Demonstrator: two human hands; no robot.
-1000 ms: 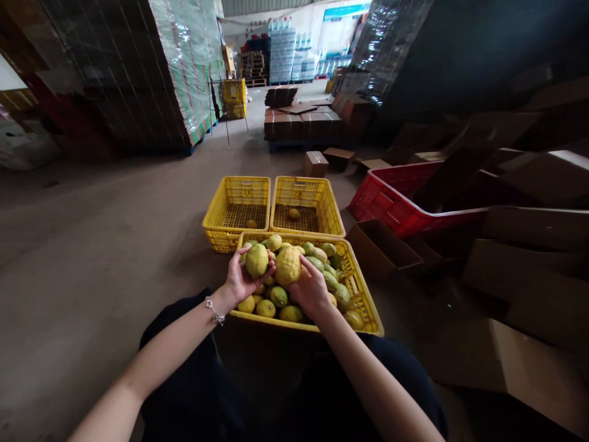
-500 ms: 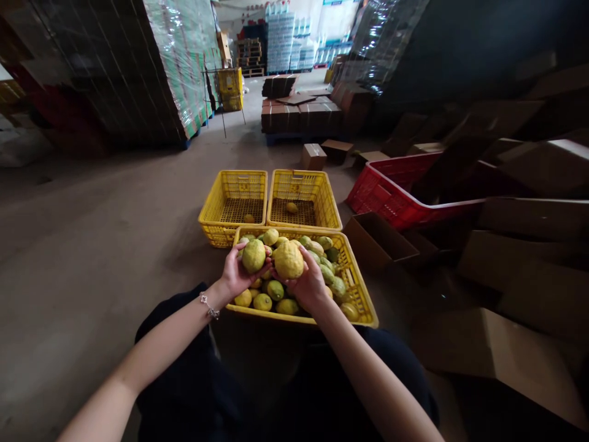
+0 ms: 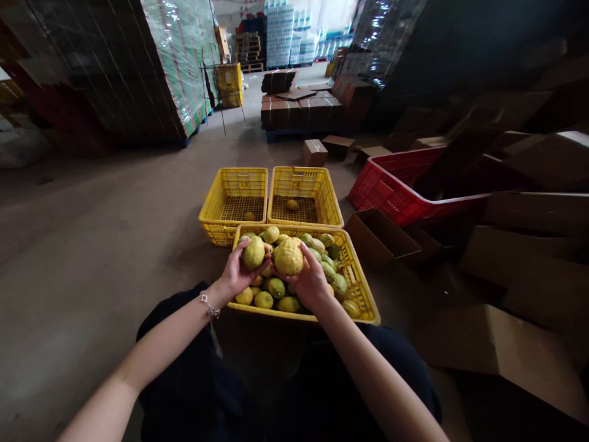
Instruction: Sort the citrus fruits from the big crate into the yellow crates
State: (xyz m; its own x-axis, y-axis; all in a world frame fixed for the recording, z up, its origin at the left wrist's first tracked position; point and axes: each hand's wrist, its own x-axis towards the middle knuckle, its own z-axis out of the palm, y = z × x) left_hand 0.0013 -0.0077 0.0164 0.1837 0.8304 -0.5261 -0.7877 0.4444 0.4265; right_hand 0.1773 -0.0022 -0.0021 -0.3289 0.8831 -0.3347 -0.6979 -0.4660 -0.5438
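My left hand (image 3: pixel 235 273) is wrapped round a green-yellow fruit (image 3: pixel 253 253). Close beside it, my right hand (image 3: pixel 311 277) holds a larger, bumpy yellow fruit (image 3: pixel 289 256). Both hands are over the near yellow crate (image 3: pixel 363 294), which is filled with several green and yellow fruits (image 3: pixel 277 288). Behind it stand two more yellow crates side by side. A single fruit (image 3: pixel 249 216) lies in the back left crate (image 3: pixel 209 212), and another fruit (image 3: pixel 292 204) lies in the back right crate (image 3: pixel 332 202).
To the right are an open cardboard box (image 3: pixel 384 236), a red crate (image 3: pixel 386 190) and more cardboard. Flattened cardboard bundles (image 3: pixel 301 112) sit on a pallet ahead. A wrapped stack (image 3: pixel 184 67) rises at the back left.
The view has shifted very slightly. Both hands still hold the same fruits, and the left one's fruit looks slightly turned.
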